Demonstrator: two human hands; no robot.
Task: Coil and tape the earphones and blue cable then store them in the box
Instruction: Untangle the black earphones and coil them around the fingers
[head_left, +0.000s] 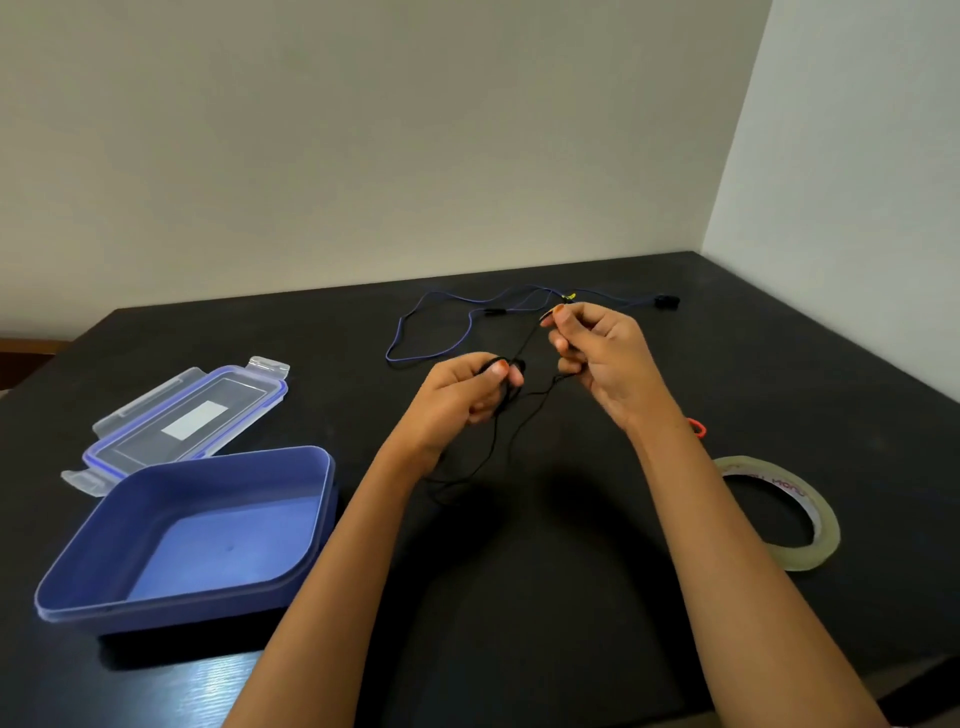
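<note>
The person is holding both hands up over a black table (545, 571), with the earphones (517, 368) strung between them. The left hand (467, 387) is curling its fingers around a small bunch of the thin black earphone cord, the thumb pressing the loops against the fingers. The right hand (597, 353) is sitting a little higher and farther back, pinching the cord between thumb and forefinger while its other fingers are bending loosely toward the palm. A stretch of cord is running taut from that pinch down to the left hand, and more of it is hanging slack below both hands and trailing onto the table. The blue cable (470, 332) is lying uncoiled on the table behind the hands, spreading in loose bends toward the far edge, with nothing touching it. The blue box (319, 519) is sitting open to the left of the left forearm, holding nothing. Its clear lid (182, 410) is lying flat just behind it, touching or nearly touching its back rim. The roll of clear tape (810, 506) is lying flat on the table to the right of the right forearm. A small orange-red thing (697, 427) is peeking out from behind the right wrist, too hidden to identify.
</note>
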